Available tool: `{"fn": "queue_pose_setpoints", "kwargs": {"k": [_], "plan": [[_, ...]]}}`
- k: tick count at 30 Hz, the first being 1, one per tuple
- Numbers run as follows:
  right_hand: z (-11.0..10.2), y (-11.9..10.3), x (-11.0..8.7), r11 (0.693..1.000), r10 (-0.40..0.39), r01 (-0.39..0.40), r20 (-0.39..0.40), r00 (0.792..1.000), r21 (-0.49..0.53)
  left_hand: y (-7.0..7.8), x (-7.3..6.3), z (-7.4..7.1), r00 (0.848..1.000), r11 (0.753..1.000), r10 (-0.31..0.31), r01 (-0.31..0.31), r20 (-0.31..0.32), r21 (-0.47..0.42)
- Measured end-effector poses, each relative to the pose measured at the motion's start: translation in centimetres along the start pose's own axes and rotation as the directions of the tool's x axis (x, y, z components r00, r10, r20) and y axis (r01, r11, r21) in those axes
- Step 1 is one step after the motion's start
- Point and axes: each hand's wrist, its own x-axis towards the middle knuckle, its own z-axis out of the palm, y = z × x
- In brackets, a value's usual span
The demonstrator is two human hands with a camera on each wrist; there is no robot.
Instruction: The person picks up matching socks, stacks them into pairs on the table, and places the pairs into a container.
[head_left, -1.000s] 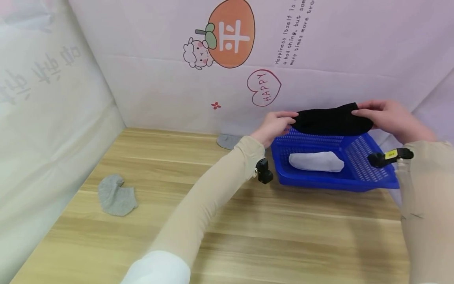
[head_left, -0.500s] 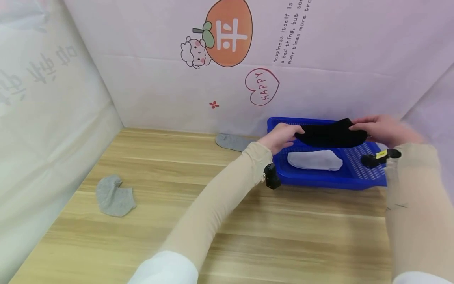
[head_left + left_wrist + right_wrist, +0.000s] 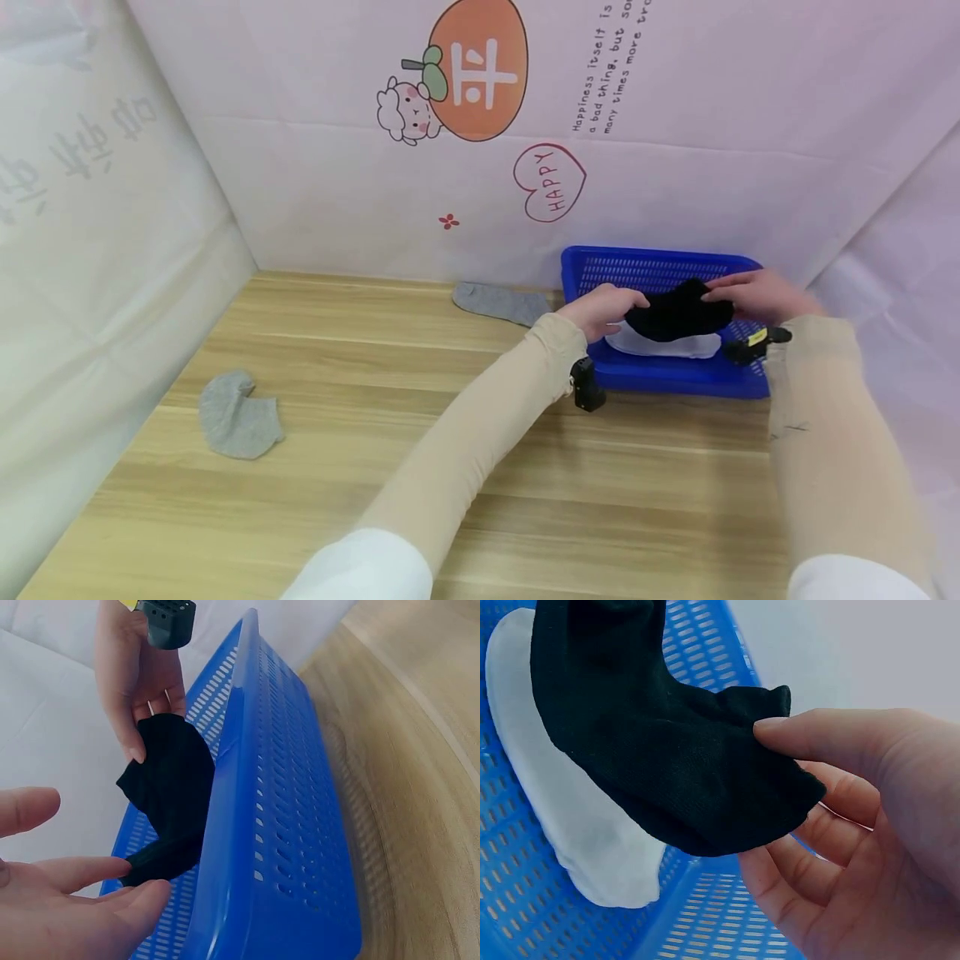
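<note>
A black sock (image 3: pixel 678 311) sags inside the blue basket, over a white sock (image 3: pixel 574 787). My right hand (image 3: pixel 761 296) pinches one end of it, thumb on top and fingers beneath, as the right wrist view shows. At the other end, the fingertips of my left hand (image 3: pixel 600 310) touch the cloth. In the left wrist view these left fingers are fairly straight, and the thumb (image 3: pixel 30 810) stands away from the sock. The white sock lies flat on the basket floor, partly hidden by the black one.
The blue basket (image 3: pixel 678 382) has slotted walls and stands against the back wall. Beside it on the left lies a grey sock (image 3: pixel 498 302) on the wooden table (image 3: pixel 360 358). A second, bent grey sock (image 3: pixel 240 417) is farther left. Printed cloth walls surround the table.
Both hands have come down into the basket with the black sock and drawn closer together, so it bends more. The left thumb is apart from it now. The basket's right end shifted left.
</note>
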Motion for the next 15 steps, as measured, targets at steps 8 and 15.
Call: {"fn": "queue_pose_setpoints", "kwargs": {"k": [8,15], "plan": [[0.6,0.4,-0.2,1.0,0.016,-0.016,-0.012,1.0,-0.011,-0.3,-0.1,0.0,1.0,1.0,-0.021,0.021,-0.004,-0.014],[1.1,1.5,0.2,1.0,0.029,-0.029,-0.033,0.999,-0.003,-0.6,0.2,-0.4,1.0,1.0,-0.029,0.029,-0.004,-0.006]]}}
